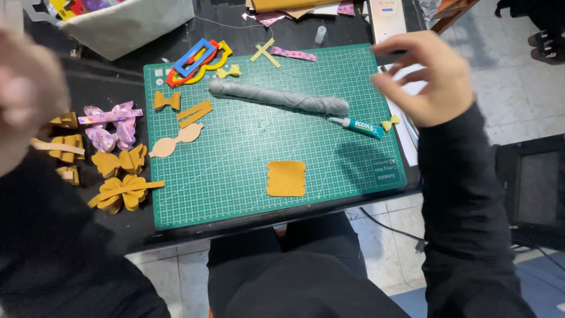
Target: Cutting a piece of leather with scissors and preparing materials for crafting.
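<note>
- While both our hands hover empty, our right hand [426, 79] spreads wide above the glue tube [359, 126].
- Our left hand [26, 94] is blurred; we cannot tell its shape.
- Gluing seems next: picking up the tube, then the mustard felt piece [286, 178] on the green mat [235, 176].

A cutting mat [235, 194] lies on the table [94, 88]. A fabric roll [278, 97] lies across the mat's far half, with a glue tube [356, 126] just past its right end. A scalloped felt piece [286, 178] sits nearer the front edge. Plastic templates [197, 62] lie at the far left corner. Finished bows [120, 176] lie on the table left of the mat.
</note>
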